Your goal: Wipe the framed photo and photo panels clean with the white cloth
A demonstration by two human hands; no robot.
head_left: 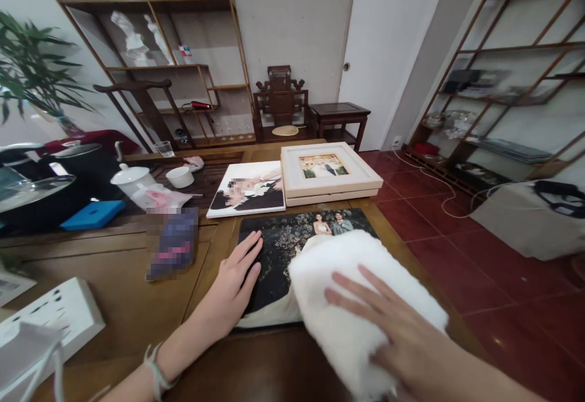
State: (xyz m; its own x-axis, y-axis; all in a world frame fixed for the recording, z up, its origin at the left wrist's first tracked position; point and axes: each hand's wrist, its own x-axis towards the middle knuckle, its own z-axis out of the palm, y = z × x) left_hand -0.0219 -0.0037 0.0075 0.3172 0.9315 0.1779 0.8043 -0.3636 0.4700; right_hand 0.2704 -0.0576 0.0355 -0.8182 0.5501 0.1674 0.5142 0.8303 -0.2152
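Note:
A dark photo print showing a couple lies flat near the front edge of the wooden table. My left hand rests flat and open on the print's left edge, fingers stretched out. My right hand lies flat on a fluffy white cloth that covers the print's right half, fingers spread over it.
Behind the print lie another photo canvas and a white framed picture on a stack. A blurred packet, blue box, teapot, bowl and pots stand left. White boxes sit front left. Red tiled floor and shelves lie right.

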